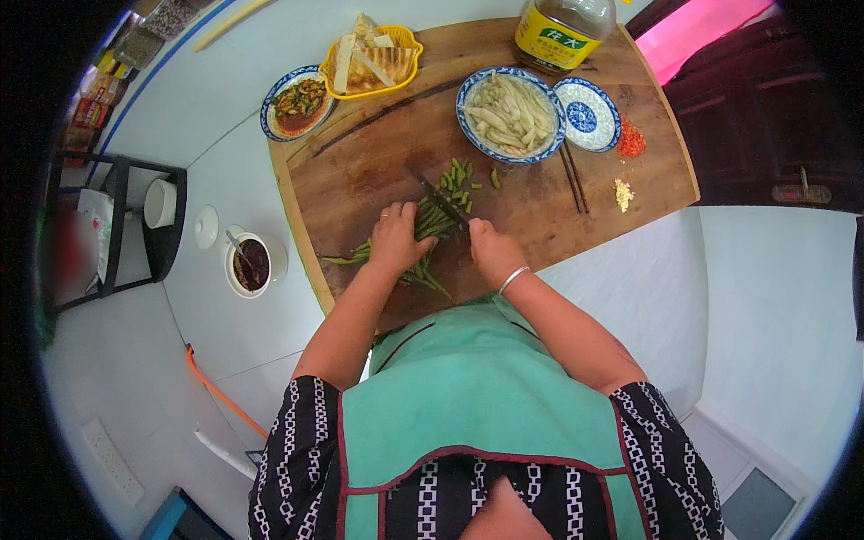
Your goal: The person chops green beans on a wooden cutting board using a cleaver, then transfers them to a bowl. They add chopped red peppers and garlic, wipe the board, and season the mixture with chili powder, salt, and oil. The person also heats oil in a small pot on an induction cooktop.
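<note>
My left hand (396, 236) lies over a bundle of long thin green pods (420, 274), beans or chilies, and pins them to the big wooden board (540, 216). Closed round the handle of a kitchen knife (443, 200) is my right hand (495, 250), with a bangle on its wrist. The dark blade slants up and left, crossing the pods just beyond my left fingers. Short cut pieces (459, 171) lie on the far side of the blade. Part of the bundle is hidden under my left palm.
Behind stand a sauced dish (300, 106), a yellow basket (417, 56) of pale slabs, a bowl (463, 99) of pale strips, a small plate (589, 139) and a large jar (558, 36). Chopsticks (573, 180), chopped red bits (631, 139) and minced garlic-like bits (623, 193) lie right; a sauce pot (277, 261) stands left.
</note>
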Motion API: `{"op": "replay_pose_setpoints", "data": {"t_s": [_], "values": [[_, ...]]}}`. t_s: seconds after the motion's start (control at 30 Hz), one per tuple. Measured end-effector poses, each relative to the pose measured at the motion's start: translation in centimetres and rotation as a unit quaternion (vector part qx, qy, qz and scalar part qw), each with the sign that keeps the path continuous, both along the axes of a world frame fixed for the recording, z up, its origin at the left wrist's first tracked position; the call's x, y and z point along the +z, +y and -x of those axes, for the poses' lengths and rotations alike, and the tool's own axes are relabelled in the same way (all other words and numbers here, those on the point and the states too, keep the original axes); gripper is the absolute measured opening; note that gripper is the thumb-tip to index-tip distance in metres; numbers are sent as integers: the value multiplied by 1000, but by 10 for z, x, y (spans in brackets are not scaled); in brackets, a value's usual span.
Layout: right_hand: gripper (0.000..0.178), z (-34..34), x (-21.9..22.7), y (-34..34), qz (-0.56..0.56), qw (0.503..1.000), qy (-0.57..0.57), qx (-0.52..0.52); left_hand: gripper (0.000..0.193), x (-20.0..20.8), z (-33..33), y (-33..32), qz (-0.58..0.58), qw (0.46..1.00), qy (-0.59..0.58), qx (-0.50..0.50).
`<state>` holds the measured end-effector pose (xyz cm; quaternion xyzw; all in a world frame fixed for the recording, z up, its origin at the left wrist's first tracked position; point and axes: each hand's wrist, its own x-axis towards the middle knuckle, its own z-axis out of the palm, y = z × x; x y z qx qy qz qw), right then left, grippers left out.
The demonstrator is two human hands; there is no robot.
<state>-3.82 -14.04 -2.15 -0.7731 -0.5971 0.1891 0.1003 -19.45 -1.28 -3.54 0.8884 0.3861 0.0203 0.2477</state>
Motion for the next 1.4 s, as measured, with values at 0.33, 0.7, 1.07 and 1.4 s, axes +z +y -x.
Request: {"op": "replay_pose_setpoints", "data": {"t_s": [0.33,0.7,1.07,1.4], "values": [[14,20,29,3,42,998,-31,34,54,-5,10,-5,-7,999,-33,11],[13,23,48,2,26,999,-11,38,57,4,21,0,-10,1000,-11,1],[15,26,7,-3,1,1000,14,10,53,-6,27,-1,-35,998,-46,11],[15,44,4,-4,29,999,22,39,44,-7,34,-9,-18,999,-14,23]]}}
